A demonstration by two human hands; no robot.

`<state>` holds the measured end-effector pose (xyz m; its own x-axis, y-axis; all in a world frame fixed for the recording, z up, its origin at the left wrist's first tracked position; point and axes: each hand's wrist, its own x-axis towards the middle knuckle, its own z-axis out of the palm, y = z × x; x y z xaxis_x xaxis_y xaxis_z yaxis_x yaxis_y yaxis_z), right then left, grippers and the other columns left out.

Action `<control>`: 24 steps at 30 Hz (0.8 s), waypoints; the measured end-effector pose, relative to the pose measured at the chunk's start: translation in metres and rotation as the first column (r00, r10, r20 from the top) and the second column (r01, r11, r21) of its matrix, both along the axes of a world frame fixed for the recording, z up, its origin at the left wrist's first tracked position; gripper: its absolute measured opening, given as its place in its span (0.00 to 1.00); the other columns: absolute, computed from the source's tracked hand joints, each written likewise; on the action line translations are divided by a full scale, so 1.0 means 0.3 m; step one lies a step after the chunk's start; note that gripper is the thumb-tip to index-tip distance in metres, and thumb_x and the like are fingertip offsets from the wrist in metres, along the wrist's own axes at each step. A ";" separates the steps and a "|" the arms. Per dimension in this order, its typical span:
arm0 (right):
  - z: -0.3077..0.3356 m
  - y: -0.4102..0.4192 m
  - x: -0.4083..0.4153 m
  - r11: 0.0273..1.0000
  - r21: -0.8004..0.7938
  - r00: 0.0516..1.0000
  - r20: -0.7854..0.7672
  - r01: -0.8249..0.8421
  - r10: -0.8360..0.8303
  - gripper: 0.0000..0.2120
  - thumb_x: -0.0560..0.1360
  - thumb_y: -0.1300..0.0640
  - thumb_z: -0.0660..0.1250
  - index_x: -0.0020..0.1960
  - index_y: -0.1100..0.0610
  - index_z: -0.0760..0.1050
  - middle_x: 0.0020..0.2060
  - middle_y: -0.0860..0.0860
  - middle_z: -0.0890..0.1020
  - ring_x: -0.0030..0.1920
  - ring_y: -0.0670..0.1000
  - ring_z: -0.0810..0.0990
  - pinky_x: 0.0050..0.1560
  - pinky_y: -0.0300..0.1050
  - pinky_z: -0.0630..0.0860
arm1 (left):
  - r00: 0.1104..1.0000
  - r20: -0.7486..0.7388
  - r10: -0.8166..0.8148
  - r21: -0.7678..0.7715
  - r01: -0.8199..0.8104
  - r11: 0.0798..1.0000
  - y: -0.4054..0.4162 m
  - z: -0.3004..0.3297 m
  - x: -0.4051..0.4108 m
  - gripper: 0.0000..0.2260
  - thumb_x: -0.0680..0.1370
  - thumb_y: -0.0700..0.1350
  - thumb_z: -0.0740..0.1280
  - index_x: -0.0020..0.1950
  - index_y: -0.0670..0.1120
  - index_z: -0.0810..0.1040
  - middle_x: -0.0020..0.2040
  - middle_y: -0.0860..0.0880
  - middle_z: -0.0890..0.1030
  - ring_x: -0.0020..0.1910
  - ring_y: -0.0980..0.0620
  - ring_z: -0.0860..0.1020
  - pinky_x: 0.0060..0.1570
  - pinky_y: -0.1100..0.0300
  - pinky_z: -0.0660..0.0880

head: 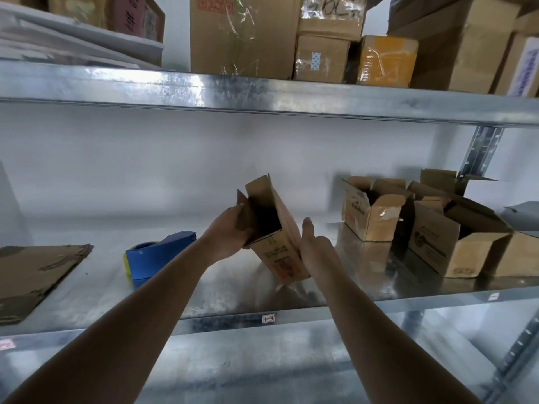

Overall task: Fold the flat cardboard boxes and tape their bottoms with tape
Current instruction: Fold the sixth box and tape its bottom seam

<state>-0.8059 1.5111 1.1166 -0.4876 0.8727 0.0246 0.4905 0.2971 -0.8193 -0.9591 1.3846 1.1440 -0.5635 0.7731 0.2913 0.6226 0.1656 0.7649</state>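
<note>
Holding the half-opened box (pixel 274 228) tilted mid-frame, my left hand (pixel 230 231) grips its flap, my right hand (pixel 313 246) lies flat against it; I fear it slips and collapses.

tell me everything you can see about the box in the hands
The box is small brown corrugated cardboard, opened into a tube and tilted, flaps standing up at its open top, dark print on its near side. Its lower end meets the metal shelf. The left hand grips its left side; the right hand lies flat against its right.
</note>
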 end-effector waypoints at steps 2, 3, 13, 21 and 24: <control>0.030 -0.036 0.006 0.999 -0.011 0.955 -0.294 0.038 -0.040 0.50 0.69 0.17 0.39 0.67 0.52 0.75 0.64 0.55 0.76 0.62 0.53 0.78 0.62 0.51 0.76 | 0.999 -0.032 -0.012 -0.045 0.010 0.999 0.003 0.025 -0.004 0.03 0.83 0.40 0.66 0.56 0.47 0.77 0.48 0.45 0.82 0.44 0.49 0.82 0.34 0.64 0.75; 0.038 -0.051 0.009 0.998 0.053 0.891 -0.454 0.032 -0.004 0.43 0.72 0.18 0.44 0.66 0.49 0.75 0.66 0.52 0.74 0.64 0.50 0.75 0.62 0.46 0.74 | 0.999 -0.050 -0.015 -0.077 0.011 0.997 0.004 0.037 -0.006 0.04 0.84 0.42 0.64 0.57 0.47 0.77 0.49 0.46 0.82 0.46 0.48 0.82 0.37 0.64 0.76; 0.132 -0.064 0.016 0.819 0.539 0.896 -0.239 -0.198 0.374 0.16 0.81 0.53 0.68 0.67 0.55 0.81 0.69 0.47 0.77 0.68 0.41 0.74 0.73 0.41 0.71 | 0.995 0.059 -0.080 -0.029 0.082 0.996 0.007 0.095 0.014 0.09 0.77 0.36 0.71 0.55 0.46 0.81 0.47 0.45 0.86 0.46 0.45 0.86 0.47 0.47 0.85; 0.136 -0.021 0.036 0.875 0.431 0.967 -0.015 -0.222 0.253 0.13 0.79 0.52 0.66 0.43 0.62 0.75 0.41 0.59 0.79 0.37 0.51 0.78 0.31 0.38 0.69 | 0.989 0.084 -0.124 -0.069 0.130 0.989 0.026 0.069 -0.004 0.08 0.82 0.46 0.70 0.56 0.44 0.73 0.55 0.41 0.79 0.55 0.45 0.82 0.56 0.42 0.83; 0.112 -0.005 0.032 0.884 0.358 0.953 0.094 -0.302 0.287 0.12 0.83 0.47 0.58 0.52 0.55 0.74 0.48 0.54 0.78 0.44 0.50 0.80 0.39 0.40 0.73 | 0.991 -0.055 -0.120 -0.219 0.106 0.970 0.046 0.040 -0.034 0.20 0.81 0.60 0.62 0.48 0.42 0.70 0.54 0.42 0.73 0.48 0.45 0.77 0.56 0.36 0.79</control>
<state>-0.7963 1.5096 1.1502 -0.7277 0.6219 0.2891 0.3618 0.7062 -0.6086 -0.9694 1.3985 1.1559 -0.4536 0.8793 0.1449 0.6953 0.2475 0.6747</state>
